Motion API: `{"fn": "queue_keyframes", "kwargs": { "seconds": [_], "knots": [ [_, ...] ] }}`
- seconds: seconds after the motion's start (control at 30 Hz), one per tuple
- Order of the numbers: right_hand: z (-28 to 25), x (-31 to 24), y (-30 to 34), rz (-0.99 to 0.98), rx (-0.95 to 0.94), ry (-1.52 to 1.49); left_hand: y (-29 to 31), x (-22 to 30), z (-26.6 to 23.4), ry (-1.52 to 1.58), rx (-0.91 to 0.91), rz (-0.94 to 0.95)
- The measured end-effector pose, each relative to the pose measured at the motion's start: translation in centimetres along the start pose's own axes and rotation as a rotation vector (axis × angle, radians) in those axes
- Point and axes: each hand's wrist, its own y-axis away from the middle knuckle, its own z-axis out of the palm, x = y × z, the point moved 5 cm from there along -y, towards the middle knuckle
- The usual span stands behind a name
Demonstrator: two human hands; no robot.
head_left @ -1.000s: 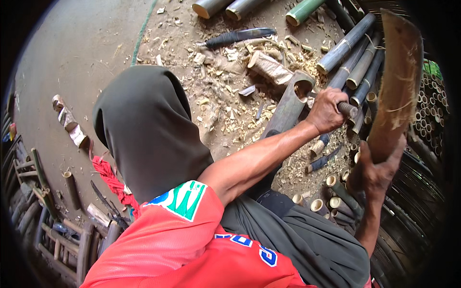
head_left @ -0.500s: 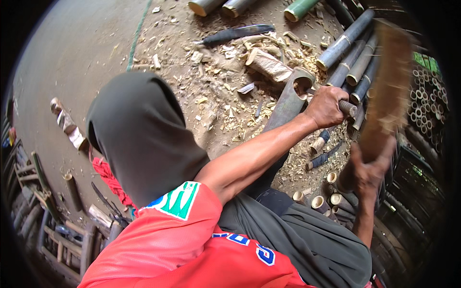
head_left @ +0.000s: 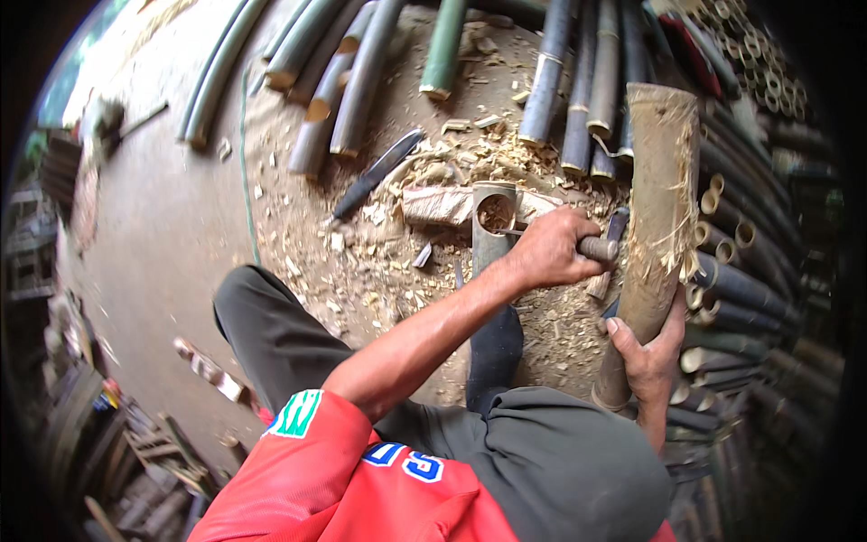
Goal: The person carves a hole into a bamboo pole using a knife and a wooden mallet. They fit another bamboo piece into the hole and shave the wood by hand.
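My left hand (head_left: 562, 246) is closed round the dark round handle (head_left: 598, 249) of a chisel-like tool. The tool's thin metal part reaches left to a grey bamboo tube (head_left: 486, 257) with an opening cut near its end and chips inside; its tip is hard to see. My right hand (head_left: 652, 357) grips the lower part of a thick bamboo club (head_left: 664, 172), raised nearly upright to the right of the handle, its side frayed into fibres. The tube's end rests on a pale wooden block (head_left: 432, 206). Between my knees the tube runs back toward me.
A dark-handled knife (head_left: 377, 173) lies on the ground left of the block. Wood chips (head_left: 397, 280) cover the floor. Long bamboo poles (head_left: 361, 81) lie ahead, and stacked bamboo (head_left: 731, 289) crowds my right. A green line (head_left: 246, 172) crosses the floor at left.
The bamboo club was tilted and blurred in motion; now it is nearly upright and steadier. My left hand keeps its grip on the handle. The view has shifted, showing more poles ahead.
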Motion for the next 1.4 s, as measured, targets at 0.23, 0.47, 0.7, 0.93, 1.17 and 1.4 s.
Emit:
{"fn": "queue_keyframes", "kwargs": {
  "seconds": [0.23, 0.47, 0.7, 0.93, 1.17, 1.4],
  "knots": [
    [-1.1, 10.3, 6.7, 0.24, 0.203, -0.197, -0.9, -0.2, 4.8, -0.373, -0.324, -0.221],
    [-1.8, 10.4, 6.6, 0.22, 0.414, -0.339, -1.6, -3.4, 4.7, -0.408, -0.278, -0.285],
    [1.3, 8.2, 2.4, 0.259, 0.016, -0.05, -0.9, -2.4, 2.8, -0.402, -0.294, -0.208],
    [0.3, 3.5, 4.9, -0.128, 0.462, -0.109, 0.1, -1.2, 0.5, -0.314, -0.296, -0.203],
    [3.6, 2.5, 1.7, 0.002, -0.041, 0.098, 1.5, -5.6, -2.6, -0.135, -0.028, -0.091],
    [1.3, 1.5, 1.6, -0.039, 0.143, -0.071, -6.4, -4.1, -3.2, -0.065, -0.584, -0.377]
  ]
}}
